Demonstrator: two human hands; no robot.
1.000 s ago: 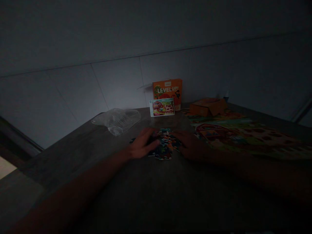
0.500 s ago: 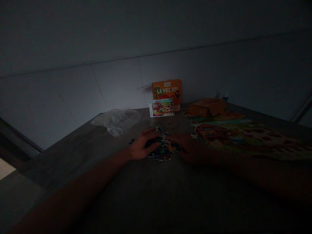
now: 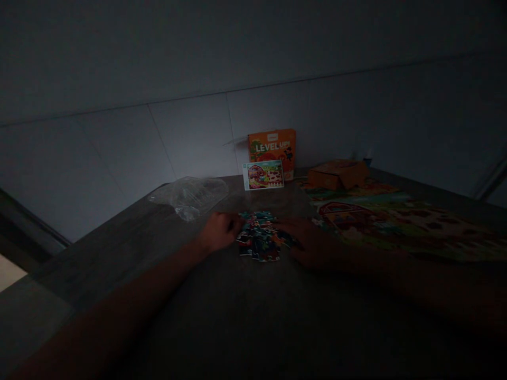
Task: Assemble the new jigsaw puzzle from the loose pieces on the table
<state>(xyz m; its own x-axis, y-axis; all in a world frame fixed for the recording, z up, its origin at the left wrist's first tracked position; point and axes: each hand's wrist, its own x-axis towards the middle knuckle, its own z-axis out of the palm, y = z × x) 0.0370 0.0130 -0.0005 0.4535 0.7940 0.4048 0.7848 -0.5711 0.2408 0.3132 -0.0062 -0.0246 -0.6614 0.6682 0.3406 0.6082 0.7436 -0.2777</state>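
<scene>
A heap of dark, colourful jigsaw puzzle pieces (image 3: pixel 259 240) lies on the grey table between my two hands. At its left edge, my left hand (image 3: pixel 219 231) is closed with the fingers curled in; whatever they may hold is hidden. My right hand (image 3: pixel 311 240) rests open along the heap's right side, fingers stretched out over the nearest pieces. The light is dim, so single pieces are hard to make out.
Behind the heap, a picture card (image 3: pixel 263 175) leans on an orange "LEVEL UP!" box (image 3: pixel 272 148). A clear plastic bag (image 3: pixel 190 195) lies left. To the right are a farm picture sheet (image 3: pixel 412 224) and an orange carton (image 3: pixel 336 175). A wall (image 3: pixel 190 132) stands behind.
My left hand has drawn back left off the heap and its fingers have curled in, baring more pieces. The heap looks more compact. My right hand has hardly moved.
</scene>
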